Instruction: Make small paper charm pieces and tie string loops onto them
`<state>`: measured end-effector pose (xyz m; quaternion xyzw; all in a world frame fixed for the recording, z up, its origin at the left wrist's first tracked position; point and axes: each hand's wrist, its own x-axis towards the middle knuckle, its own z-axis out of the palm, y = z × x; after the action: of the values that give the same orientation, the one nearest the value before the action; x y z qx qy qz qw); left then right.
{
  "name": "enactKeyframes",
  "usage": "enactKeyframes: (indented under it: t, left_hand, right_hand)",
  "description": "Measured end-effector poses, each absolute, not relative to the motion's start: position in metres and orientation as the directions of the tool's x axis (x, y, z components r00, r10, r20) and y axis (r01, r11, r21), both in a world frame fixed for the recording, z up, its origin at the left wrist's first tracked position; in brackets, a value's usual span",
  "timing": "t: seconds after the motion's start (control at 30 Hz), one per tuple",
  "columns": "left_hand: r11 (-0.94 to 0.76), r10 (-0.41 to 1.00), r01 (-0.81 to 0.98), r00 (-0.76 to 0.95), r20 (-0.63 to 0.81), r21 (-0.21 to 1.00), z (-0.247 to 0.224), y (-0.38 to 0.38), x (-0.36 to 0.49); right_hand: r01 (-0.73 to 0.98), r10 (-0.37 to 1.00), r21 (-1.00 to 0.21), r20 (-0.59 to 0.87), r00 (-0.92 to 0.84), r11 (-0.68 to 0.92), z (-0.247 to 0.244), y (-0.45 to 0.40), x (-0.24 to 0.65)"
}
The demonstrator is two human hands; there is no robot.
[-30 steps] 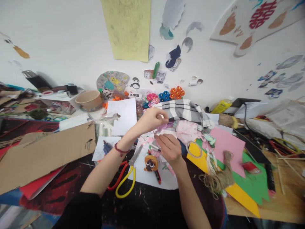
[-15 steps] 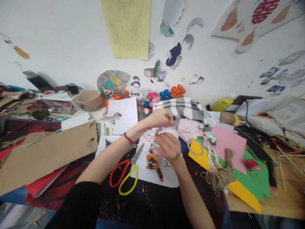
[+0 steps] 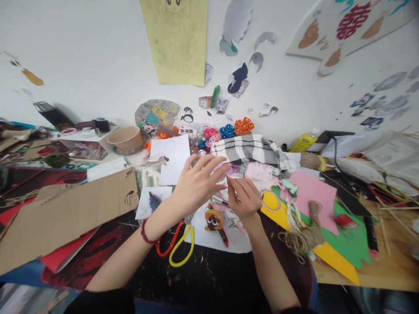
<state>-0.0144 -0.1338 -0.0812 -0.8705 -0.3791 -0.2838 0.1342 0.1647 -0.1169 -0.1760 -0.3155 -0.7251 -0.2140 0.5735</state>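
Over the table, the left hand is hovering with fingers spread, holding nothing visible; just beside it, the right hand is pinching its fingertips together, perhaps for fine control, whether on something tiny I cannot tell. Beneath, a paper is lying, probably catching scraps, and bearing a figure. Scissors are resting at its left edge, handles uncovered, seemingly for easy reach.

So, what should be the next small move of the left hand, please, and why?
Perhaps the left hand should close to a pinch beside the right hand: the left is spread open and close by, while the right is drawn into a pinch, though anything it may hold is too small to make out.
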Motion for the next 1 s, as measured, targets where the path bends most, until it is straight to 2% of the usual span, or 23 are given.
enactKeyframes:
  t: [0.33,0.53,0.7,0.8,1.0]
  left_hand:
    - [-0.728,0.517,0.684,0.59,0.62,-0.044,-0.097,-0.158,-0.025]
    - [-0.729,0.486,0.661,0.682,0.547,-0.177,-0.093,-0.183,-0.043]
    - [-0.778,0.472,0.603,0.746,0.47,-0.177,-0.082,-0.207,-0.055]
    - [-0.823,0.478,0.566,0.739,0.474,-0.053,-0.072,-0.218,-0.06]
    - [-0.822,0.559,0.41,0.711,0.426,0.394,-0.057,-0.23,-0.07]
  right_hand:
    - [0.64,0.165,-0.005,0.968,-0.191,0.768,-0.161,-0.155,0.152]
    - [0.557,0.169,0.047,0.928,-0.331,0.829,-0.147,-0.172,0.159]
    - [0.44,0.151,0.083,0.869,-0.471,0.894,-0.123,-0.189,0.166]
    - [0.378,0.12,0.092,0.857,-0.501,0.921,-0.11,-0.2,0.166]
    - [0.33,0.132,0.045,0.858,-0.497,0.943,-0.095,-0.212,0.161]
